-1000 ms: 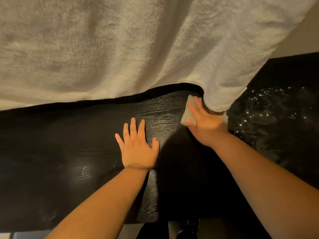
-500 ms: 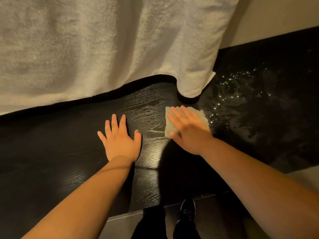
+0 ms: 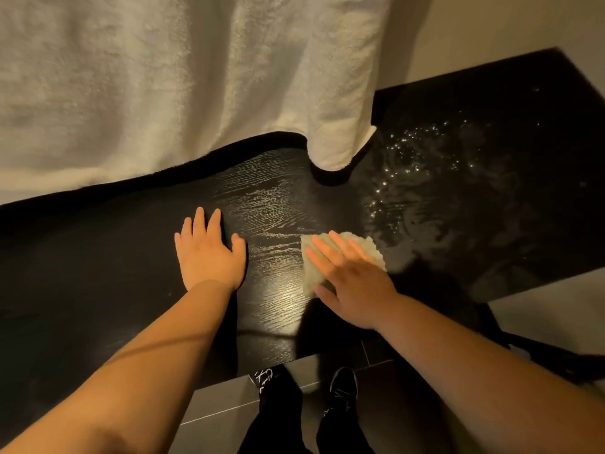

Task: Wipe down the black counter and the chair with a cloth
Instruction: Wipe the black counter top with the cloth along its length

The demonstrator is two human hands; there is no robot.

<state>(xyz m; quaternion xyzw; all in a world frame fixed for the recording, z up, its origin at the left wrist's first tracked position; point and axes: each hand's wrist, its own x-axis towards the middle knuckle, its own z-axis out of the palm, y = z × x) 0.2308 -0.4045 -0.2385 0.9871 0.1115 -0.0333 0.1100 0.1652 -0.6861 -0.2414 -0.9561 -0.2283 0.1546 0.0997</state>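
Note:
The black wood-grain counter [image 3: 98, 263] runs across the view. My left hand [image 3: 209, 253] lies flat on it, fingers straight and together. To its right, my right hand [image 3: 350, 280] presses a small pale folded cloth [image 3: 366, 249] onto the counter with straight fingers; the cloth shows beyond my fingertips and under my palm. The counter's right part [image 3: 458, 191] is wet, with shiny droplets and smears. No chair can be made out for sure.
A large white towel [image 3: 163, 86] hangs down over the back of the counter, its corner touching the surface. A beige wall [image 3: 507, 27] is at top right. Below the counter's front edge are grey floor tiles [image 3: 216, 407] and my black shoes [image 3: 342, 388]. A dark bar [image 3: 540, 348] slants at the right.
My right hand has slid the cloth from under the towel's corner toward me along the counter. My left hand has stayed flat in place. The view has tilted down.

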